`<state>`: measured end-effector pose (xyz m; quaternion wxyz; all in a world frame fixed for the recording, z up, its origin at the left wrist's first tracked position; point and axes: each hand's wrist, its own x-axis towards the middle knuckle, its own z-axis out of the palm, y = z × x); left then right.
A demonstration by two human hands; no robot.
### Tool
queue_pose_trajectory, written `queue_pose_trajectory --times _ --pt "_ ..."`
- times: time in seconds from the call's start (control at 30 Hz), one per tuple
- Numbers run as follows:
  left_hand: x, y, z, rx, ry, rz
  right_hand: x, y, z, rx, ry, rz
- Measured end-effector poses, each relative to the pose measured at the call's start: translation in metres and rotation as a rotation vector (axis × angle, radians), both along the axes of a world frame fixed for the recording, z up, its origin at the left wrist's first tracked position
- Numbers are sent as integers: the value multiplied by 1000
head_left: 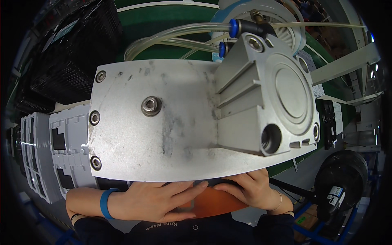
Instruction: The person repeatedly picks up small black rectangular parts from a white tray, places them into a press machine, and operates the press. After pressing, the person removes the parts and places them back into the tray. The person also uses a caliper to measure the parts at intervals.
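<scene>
A silver metal plate (pixel 188 118) with socket-head screws fills the middle of the head view. A square metal air cylinder (pixel 245 98) stands on its right side. Just below the plate's near edge is my left hand (pixel 159 200), back upward, thumb and forefinger stretched apart over an orange surface (pixel 220 200). Its other fingertips go under the plate. My right hand (pixel 251 190) is curled beside it, thumb pressed toward the fingers at a dark, narrow piece (pixel 214 182). The plate covers most of that piece, so its kind cannot be made out.
Clear air hoses (pixel 175 32) with blue-collared fittings run left from the cylinder. Black stacked crates (pixel 77 53) stand at the far left, grey-white plastic trays (pixel 67 139) below them. At the right are a black round fan-like device (pixel 343 175) and a pale metal beam (pixel 347 65).
</scene>
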<state>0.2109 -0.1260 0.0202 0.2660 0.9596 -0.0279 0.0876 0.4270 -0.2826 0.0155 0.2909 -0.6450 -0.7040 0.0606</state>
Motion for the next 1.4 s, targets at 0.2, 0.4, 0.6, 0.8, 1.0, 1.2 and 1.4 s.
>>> queue_pose_trajectory --times 0.2,0.4,0.6,0.8,1.0,1.2,1.4 --pt "-5 -4 -6 44 40 14 -1 -2 3 -49 -27 -5" --pt "-3 -5 -9 46 10 29 -1 1 6 -66 12 -6" --pt "-3 -5 -10 75 -29 23 3 9 17 -191 123 63" --pt "-6 -6 -3 -5 -171 50 3 -5 22 -124 425 -25" --pt "0 -4 15 -243 -235 160 16 -18 21 -313 1055 -232" --pt "1 -16 18 -342 -211 218 38 -25 13 -369 1293 -221" --pt "17 -16 33 -720 105 307 22 -30 31 -195 1200 -174"
